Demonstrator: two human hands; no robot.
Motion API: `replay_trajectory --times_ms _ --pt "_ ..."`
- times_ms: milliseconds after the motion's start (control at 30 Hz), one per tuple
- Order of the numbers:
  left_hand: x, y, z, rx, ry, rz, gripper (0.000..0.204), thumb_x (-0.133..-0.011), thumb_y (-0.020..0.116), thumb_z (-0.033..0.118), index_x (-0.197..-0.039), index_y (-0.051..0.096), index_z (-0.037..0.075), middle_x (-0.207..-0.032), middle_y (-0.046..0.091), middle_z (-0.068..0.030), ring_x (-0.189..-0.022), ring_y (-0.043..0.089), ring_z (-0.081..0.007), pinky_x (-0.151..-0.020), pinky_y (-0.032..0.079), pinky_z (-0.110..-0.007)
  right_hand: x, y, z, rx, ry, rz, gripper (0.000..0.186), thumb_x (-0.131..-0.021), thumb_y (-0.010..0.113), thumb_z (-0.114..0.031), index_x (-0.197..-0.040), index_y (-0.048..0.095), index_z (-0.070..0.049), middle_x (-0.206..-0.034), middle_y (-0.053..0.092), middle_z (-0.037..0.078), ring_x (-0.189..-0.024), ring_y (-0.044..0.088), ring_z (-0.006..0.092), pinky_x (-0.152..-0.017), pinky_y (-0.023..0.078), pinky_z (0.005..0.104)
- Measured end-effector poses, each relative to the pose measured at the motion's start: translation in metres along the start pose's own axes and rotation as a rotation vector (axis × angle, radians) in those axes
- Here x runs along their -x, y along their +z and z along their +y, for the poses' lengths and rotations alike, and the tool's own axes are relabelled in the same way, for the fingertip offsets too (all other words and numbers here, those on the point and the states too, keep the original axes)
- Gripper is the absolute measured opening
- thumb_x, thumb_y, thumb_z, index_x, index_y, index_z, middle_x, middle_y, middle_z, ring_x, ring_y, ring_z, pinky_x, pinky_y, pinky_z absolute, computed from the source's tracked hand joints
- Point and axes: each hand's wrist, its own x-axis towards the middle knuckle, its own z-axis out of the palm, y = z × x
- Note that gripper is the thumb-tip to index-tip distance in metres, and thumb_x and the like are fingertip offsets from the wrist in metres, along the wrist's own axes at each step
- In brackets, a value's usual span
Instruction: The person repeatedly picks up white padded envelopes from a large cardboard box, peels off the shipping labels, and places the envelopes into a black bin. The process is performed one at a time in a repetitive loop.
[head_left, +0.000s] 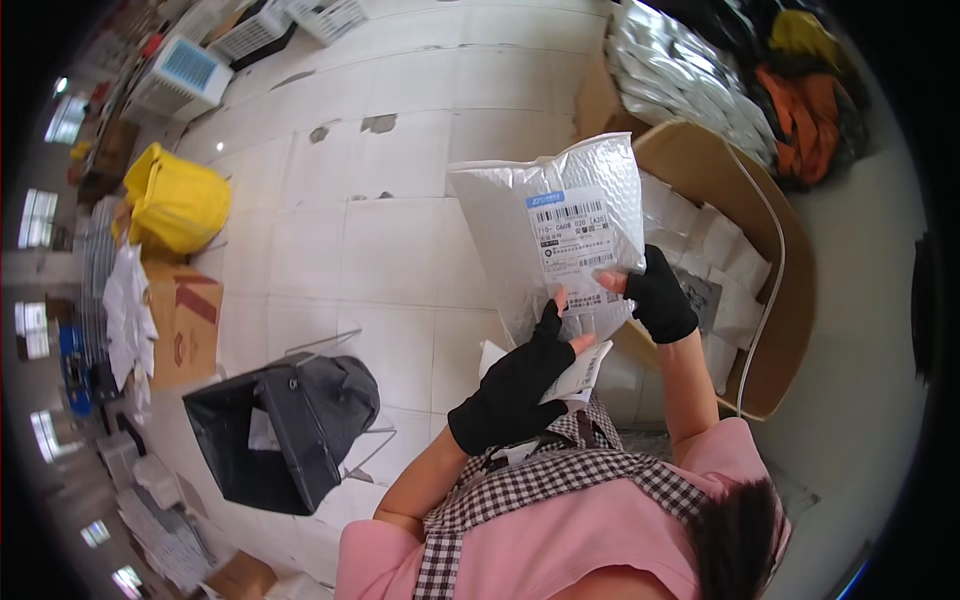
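A silver-white bubble mailer (490, 215) with a printed label (570, 225) is held upright in front of me. My right hand (662, 300), in a black fingerless glove, grips its right side, thumb over the front. My left hand (510, 390), gloved alike, holds a smaller white package (582, 370) below the mailer, with its fingertips resting on the mailer's lower front. Part of that smaller package is hidden behind my fingers and the mailer.
Right: a large cardboard container (785, 300) of white parcels, silver packets (670, 70), orange bags (790, 120). Left: a black bag (240, 430) on a metal stand, a yellow sack (180, 200), a cardboard box (185, 330), white plastic crates (180, 80) on the tiled floor (390, 260).
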Motion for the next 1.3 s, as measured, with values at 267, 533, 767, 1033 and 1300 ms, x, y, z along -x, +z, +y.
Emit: replay_trajectory --times_ms 267,533,767,1033,1300 --pt "0.168 -0.058 0.023 0.087 -0.207 0.073 0.052 -0.077 0.055 0.008 -0.128 0.044 0.008 -0.132 0.043 -0.0142 -0.122 0.041 -0.0295 -0.100 0.032 -0.036 -0.033 0.162 0.012 0.025 0.047 -0.295 0.039 -0.069 0.067 -0.016 -0.102 0.059 0.005 -0.085 0.062 0.007 -0.073 0.055 0.0129 -0.068 0.044 0.0263" --pt "0.206 -0.030 0.002 0.100 -0.019 0.251 0.050 -0.080 0.055 0.007 -0.129 0.043 0.008 -0.127 0.046 -0.0135 -0.119 0.043 -0.0290 -0.099 0.033 -0.037 -0.041 0.395 -0.032 0.066 -0.091 -0.970 0.050 -0.076 0.069 -0.027 -0.117 0.054 -0.003 -0.091 0.059 0.002 -0.084 0.052 0.0088 -0.070 0.043 0.0228" --pt "0.258 -0.048 -0.045 0.330 -0.219 1.130 0.050 -0.090 0.046 0.016 -0.134 0.030 -0.002 -0.124 0.047 -0.0173 -0.113 0.048 -0.0258 -0.093 0.040 -0.035 -0.070 0.346 0.002 0.618 -0.381 -0.851 0.051 -0.082 0.056 -0.051 -0.068 0.062 -0.003 -0.063 0.060 0.008 -0.064 0.056 0.0118 -0.064 0.046 0.0272" --pt "0.215 -0.084 -0.050 0.448 -0.151 0.747 0.064 -0.075 0.065 0.016 -0.130 0.037 0.000 -0.123 0.051 -0.0125 -0.114 0.049 -0.0231 -0.096 0.036 -0.032 0.007 0.251 0.020 0.098 0.416 -0.649 0.035 -0.075 0.067 -0.038 -0.077 0.065 -0.003 -0.065 0.054 0.000 -0.060 0.048 0.0056 -0.051 0.038 0.0216" --pt "0.132 -0.079 -0.046 1.365 0.005 0.336 0.080 -0.067 0.072 0.039 -0.125 0.037 -0.003 -0.120 0.047 -0.0187 -0.113 0.048 -0.0294 -0.095 0.041 -0.040 0.049 0.159 0.036 0.109 0.193 -0.480 0.033 -0.075 0.069 -0.032 -0.068 0.059 -0.002 -0.063 0.052 -0.001 -0.062 0.046 0.0064 -0.056 0.038 0.0226"
